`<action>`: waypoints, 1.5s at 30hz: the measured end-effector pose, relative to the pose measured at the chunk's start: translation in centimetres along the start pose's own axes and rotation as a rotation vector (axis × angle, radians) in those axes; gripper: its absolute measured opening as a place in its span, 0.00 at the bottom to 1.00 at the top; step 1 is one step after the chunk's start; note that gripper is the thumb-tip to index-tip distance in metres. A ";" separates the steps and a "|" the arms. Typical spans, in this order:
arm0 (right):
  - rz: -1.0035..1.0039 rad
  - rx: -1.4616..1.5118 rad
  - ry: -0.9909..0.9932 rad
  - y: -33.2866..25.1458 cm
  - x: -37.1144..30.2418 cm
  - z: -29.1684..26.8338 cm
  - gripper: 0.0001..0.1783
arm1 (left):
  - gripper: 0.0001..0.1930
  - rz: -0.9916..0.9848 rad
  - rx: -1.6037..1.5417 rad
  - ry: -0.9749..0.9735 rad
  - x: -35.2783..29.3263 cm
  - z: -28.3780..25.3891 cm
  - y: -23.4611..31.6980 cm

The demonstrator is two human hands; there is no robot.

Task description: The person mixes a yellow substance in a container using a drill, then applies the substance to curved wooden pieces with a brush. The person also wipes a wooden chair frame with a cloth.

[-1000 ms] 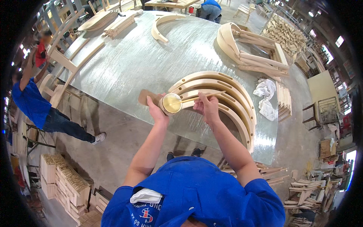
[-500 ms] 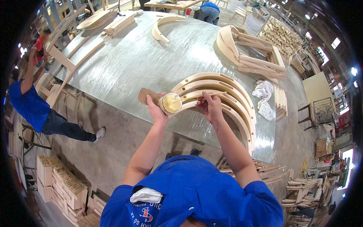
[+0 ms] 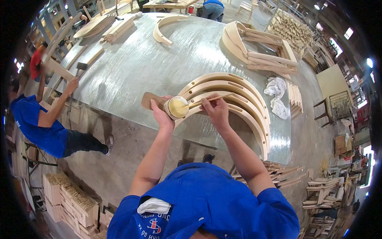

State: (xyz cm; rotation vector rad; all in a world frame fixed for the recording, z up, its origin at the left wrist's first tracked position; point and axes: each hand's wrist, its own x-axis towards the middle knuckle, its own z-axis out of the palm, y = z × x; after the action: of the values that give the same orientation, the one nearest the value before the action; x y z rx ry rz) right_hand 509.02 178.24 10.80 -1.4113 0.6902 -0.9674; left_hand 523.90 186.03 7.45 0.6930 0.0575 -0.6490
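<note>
My left hand (image 3: 162, 116) is closed around a small cup (image 3: 177, 108) of pale yellow, glue-like liquid. A flat brown wooden piece (image 3: 150, 100) juts out to the left beside the cup, and I cannot tell whether it is joined to it. In my right hand (image 3: 217, 114) a thin wooden stick (image 3: 195, 104) is pinched between the fingers. Its left tip dips into the liquid, while the other end points right. Just beyond and below my hands, several curved wooden pieces (image 3: 250, 88) stand nested on the metal-topped table, showing holes and slots along their upper edges.
The shiny metal table (image 3: 131, 75) also carries a lone curved piece (image 3: 160, 35), a bundle of wooden frames (image 3: 254, 55) and white cloths (image 3: 277, 95). At left a co-worker in blue (image 3: 41, 123) holds a mallet (image 3: 81, 66) near a chair frame. Stacked wood (image 3: 71, 199) stands lower left.
The co-worker's arm at left has come down and forward, with a mallet now showing by the chair frame. My hands have shifted slightly left; the stick's tip stays in the cup.
</note>
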 end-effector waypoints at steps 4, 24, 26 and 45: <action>0.128 0.123 0.019 0.4 0.3 0.7 0.07 | 0.25 0.025 0.020 -0.038 0.4 -1.1 -0.4; 0.559 0.595 0.125 3.7 0.4 -1.2 0.06 | 0.28 -0.062 0.005 0.056 1.6 -0.9 -1.4; 0.590 0.581 0.155 4.1 0.5 -1.0 0.08 | 0.28 -0.072 0.002 0.037 1.5 -0.5 -1.7; -0.253 -0.668 -0.082 3.1 6.2 -1.1 0.13 | 0.30 -0.078 -0.017 0.308 2.3 -7.8 1.3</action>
State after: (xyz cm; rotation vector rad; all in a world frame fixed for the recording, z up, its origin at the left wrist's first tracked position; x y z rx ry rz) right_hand 511.40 172.03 8.59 -2.1535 0.8283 -0.9012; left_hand 527.73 190.29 1.59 0.7722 0.3754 -0.6108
